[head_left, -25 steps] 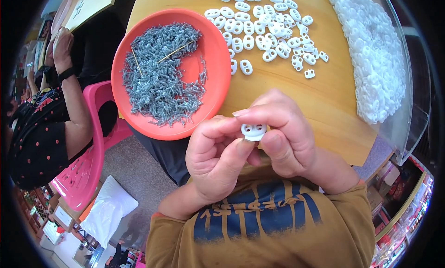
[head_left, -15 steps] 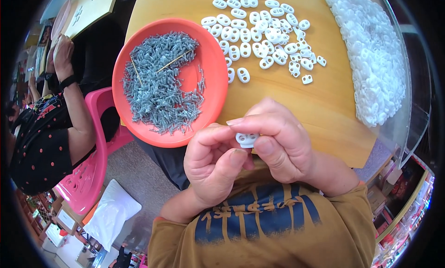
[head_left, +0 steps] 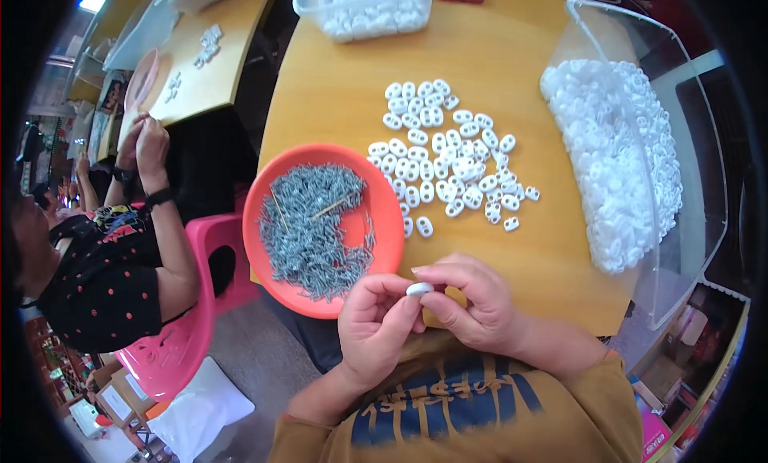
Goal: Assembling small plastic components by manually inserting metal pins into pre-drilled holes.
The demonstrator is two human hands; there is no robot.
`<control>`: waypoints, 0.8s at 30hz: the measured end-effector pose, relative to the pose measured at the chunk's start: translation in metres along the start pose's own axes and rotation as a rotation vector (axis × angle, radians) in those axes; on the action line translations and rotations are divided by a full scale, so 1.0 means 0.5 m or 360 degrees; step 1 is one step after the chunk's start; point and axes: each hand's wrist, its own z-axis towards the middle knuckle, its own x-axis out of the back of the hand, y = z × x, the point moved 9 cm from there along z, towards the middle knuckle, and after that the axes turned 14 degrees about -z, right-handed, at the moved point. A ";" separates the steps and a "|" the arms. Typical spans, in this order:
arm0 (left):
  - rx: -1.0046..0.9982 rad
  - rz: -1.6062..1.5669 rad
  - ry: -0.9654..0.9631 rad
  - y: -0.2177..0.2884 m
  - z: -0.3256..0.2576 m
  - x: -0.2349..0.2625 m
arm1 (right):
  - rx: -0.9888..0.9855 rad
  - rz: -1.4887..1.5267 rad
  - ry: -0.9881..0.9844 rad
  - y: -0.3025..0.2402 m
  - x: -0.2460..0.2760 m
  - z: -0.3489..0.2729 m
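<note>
A small white cord lock (head_left: 419, 288) is pinched between my two hands, just over the near edge of the table. My left hand (head_left: 374, 327) grips its left end with thumb and fingers. At the right end, the thumb and index finger of my right hand (head_left: 474, 304) close on it. Its smooth oval side faces up, so its holes do not show. Close to my left hand stands a red round tray (head_left: 382, 223) of small grey metal springs (head_left: 308, 231). Beyond my hands, many white two-hole cord locks (head_left: 448, 171) lie loose on the table.
A clear bin (head_left: 668, 295) full of white plastic parts (head_left: 612, 183) lies at the right. Another clear tub (head_left: 308, 7) of white pieces stands at the far edge. Two thin sticks lie on the springs. On the left, a person (head_left: 112, 263) sits on a pink chair (head_left: 204, 303).
The view has tilted, bringing the far tub into sight. The cord lock has turned from showing its two holes to showing a smooth oval side. My right fingers have drawn back to its right end.
</note>
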 end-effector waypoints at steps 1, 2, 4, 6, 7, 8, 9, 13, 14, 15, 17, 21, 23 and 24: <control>0.0023 0.0051 0.0009 0.002 0.003 -0.002 | -0.0068 0.0025 0.0005 0.007 0.003 -0.002; 0.0034 0.0033 0.0032 0.006 0.004 -0.005 | -0.0125 0.0061 0.0009 0.009 0.006 -0.003; 0.0051 0.0025 0.0016 0.010 0.010 -0.015 | -0.0154 0.0121 0.0067 0.011 0.013 -0.008; 0.0085 0.0019 0.0005 0.010 0.018 -0.025 | -0.0198 0.0187 0.0126 0.016 0.025 -0.006; 0.0127 0.0017 0.0022 0.009 0.023 -0.028 | -0.0205 0.0168 0.0143 0.015 0.031 -0.004; 0.0178 0.0010 0.0035 0.005 0.030 -0.032 | -0.0218 0.0143 0.0165 0.016 0.039 -0.002; 0.0169 0.0042 0.0074 0.012 0.039 -0.035 | -0.0220 0.0148 0.0183 0.017 0.044 0.000; -0.0003 0.0276 0.0174 0.085 0.118 -0.048 | -0.0154 0.0194 0.0192 0.013 0.042 0.000; -0.0078 0.0311 0.0130 0.113 0.153 -0.069 | -0.0185 0.0242 0.0156 0.018 0.036 -0.002; -0.0160 0.0345 0.0081 0.141 0.190 -0.087 | -0.0191 0.0242 0.0177 0.020 0.038 -0.005; -0.0389 0.0437 -0.0125 0.208 0.277 -0.122 | -0.0079 0.0190 0.0061 0.012 0.022 -0.009; -0.0515 0.0298 -0.0180 0.358 0.468 -0.137 | -0.0008 0.0269 0.0008 -0.010 0.009 -0.008; -0.0401 0.0338 -0.0081 0.342 0.507 -0.148 | -0.0049 0.0225 -0.0023 -0.001 0.011 -0.009; -0.0300 0.0377 0.0030 0.322 0.518 -0.148 | -0.0059 0.0224 -0.0005 0.001 0.015 -0.009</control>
